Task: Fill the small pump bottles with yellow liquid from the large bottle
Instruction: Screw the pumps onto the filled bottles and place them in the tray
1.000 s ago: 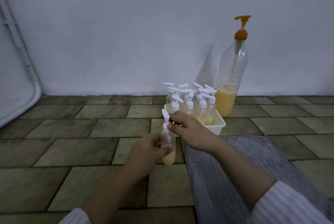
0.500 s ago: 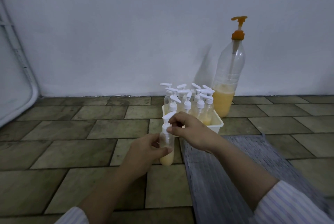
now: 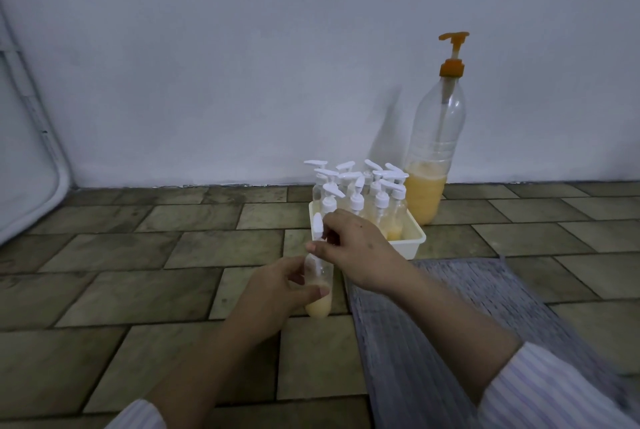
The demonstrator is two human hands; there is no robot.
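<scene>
My left hand (image 3: pixel 277 293) grips a small clear pump bottle (image 3: pixel 320 293) with yellow liquid in its lower part, held upright above the tiled floor. My right hand (image 3: pixel 356 248) pinches the bottle's white pump cap (image 3: pixel 318 226) at the neck. Just behind stands a white tray (image 3: pixel 414 234) packed with several small pump bottles (image 3: pixel 360 193) with white heads, some holding yellow liquid. To the tray's right, against the wall, is the large clear bottle (image 3: pixel 434 151) with an orange pump, about a third full of yellow liquid.
The floor is olive stone tile (image 3: pixel 138 272). A grey woven mat (image 3: pixel 485 324) lies under my right forearm. A white wall (image 3: pixel 242 65) closes the back, and a white rounded frame (image 3: pixel 34 151) leans at the far left.
The pump head has turned under my right fingers, its nozzle swinging round. The bottle stays in my left hand at nearly the same spot.
</scene>
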